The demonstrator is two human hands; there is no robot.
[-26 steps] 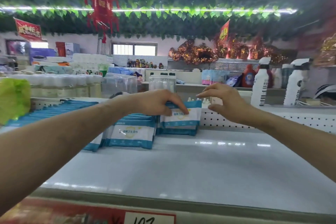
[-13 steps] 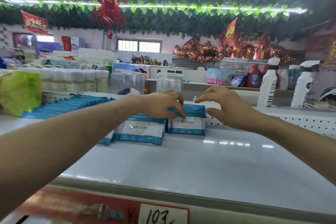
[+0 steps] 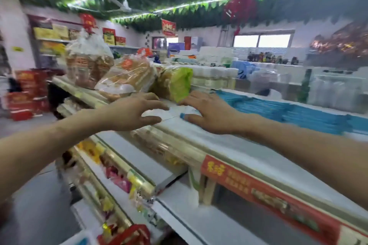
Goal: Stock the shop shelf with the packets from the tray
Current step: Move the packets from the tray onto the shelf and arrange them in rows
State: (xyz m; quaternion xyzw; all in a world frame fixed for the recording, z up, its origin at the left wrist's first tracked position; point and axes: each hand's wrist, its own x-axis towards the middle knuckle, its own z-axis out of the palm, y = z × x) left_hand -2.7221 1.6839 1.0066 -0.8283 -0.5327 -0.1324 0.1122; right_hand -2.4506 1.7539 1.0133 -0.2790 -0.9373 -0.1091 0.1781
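A white packet with a blue edge (image 3: pixel 172 112) lies at the left end of the top shelf (image 3: pixel 229 145), between my two hands. My left hand (image 3: pixel 133 112) hovers at its left side, fingers spread and thumb below, holding nothing. From the other side my right hand (image 3: pixel 212 114) reaches in with nearly straight fingers that rest on the packet's right part. Behind my right arm, a long row of blue packets (image 3: pixel 288 112) stands along the shelf. The whole frame is motion-blurred, and no tray is in view.
Bagged bread (image 3: pixel 127 78) and a green-wrapped bag (image 3: pixel 176 83) sit just behind the hands. Lower shelves with snack packs (image 3: pixel 119 181) step down to the left. A red price strip (image 3: pixel 264 189) runs along the shelf front. A red basket (image 3: pixel 129 233) is at the bottom.
The view has swung sharply left. Both hands left the packet stacks at the back of the shelf and now reach to a packet at the shelf's left end.
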